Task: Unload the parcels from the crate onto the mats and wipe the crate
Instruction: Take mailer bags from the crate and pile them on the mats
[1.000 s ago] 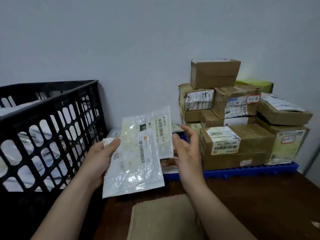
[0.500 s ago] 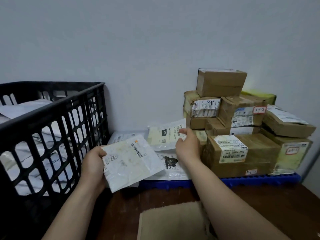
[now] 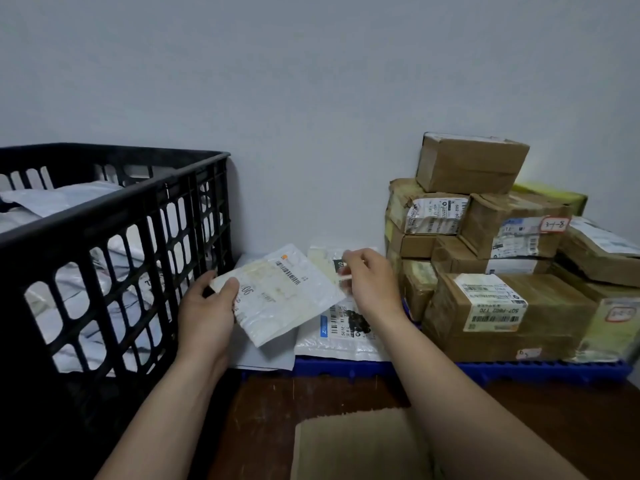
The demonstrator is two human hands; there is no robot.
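The black slatted crate (image 3: pixel 104 202) stands at the left with several white parcel bags (image 3: pixel 52 206) inside. My left hand (image 3: pixel 204 313) grips the left edge of a white bubble mailer (image 3: pixel 280 292), held tilted over the left end of the blue mat (image 3: pixel 381 370). My right hand (image 3: pixel 370 282) hovers with loosely curled fingers over the right end of a clear packet with a black label (image 3: pixel 325 258), which lies at the back of the mat by the wall. Another white packet (image 3: pixel 343 337) lies flat under both.
A stack of taped brown cardboard boxes (image 3: pixel 485 306) fills the right part of the blue mat. A tan cloth or mat (image 3: pixel 356 445) lies on the dark wooden floor in front. The grey wall is close behind everything.
My right hand carried the clear packet back and down onto the pile by the wall. My left hand lowered the white mailer toward the mat.
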